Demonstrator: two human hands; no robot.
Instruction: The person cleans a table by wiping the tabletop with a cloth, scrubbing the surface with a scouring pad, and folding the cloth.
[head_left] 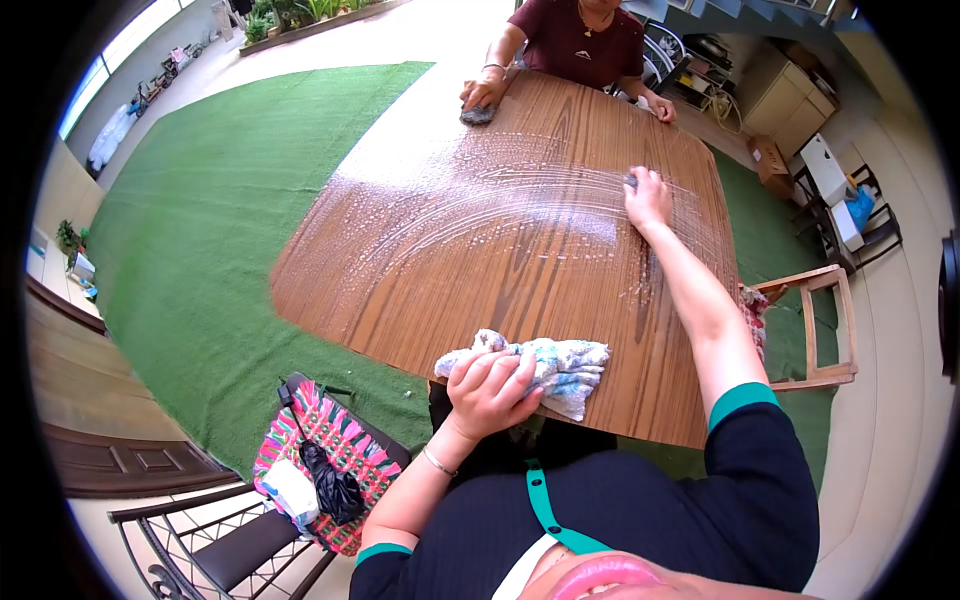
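Observation:
My left hand (487,392) is at the near edge of the wood-grain table (420,310), its fingers closed on a crumpled white and blue cloth (572,372) that lies on the tabletop. Across the table, toward its right side, my right hand (650,200) presses down on a small dark scouring pad (631,181), mostly covered by the fingers. Wet, curved, sudsy streaks run over the table's middle and left. At the far edge, another person's hand (484,92) rests on a dark grey scouring pad (478,115).
Opposite me is a person in a maroon shirt (570,45). Green carpet (210,220) lies under the table. A chair with a colourful woven cover (375,455) holds a black bag (335,485) at lower left. A wooden frame (845,325) stands at right.

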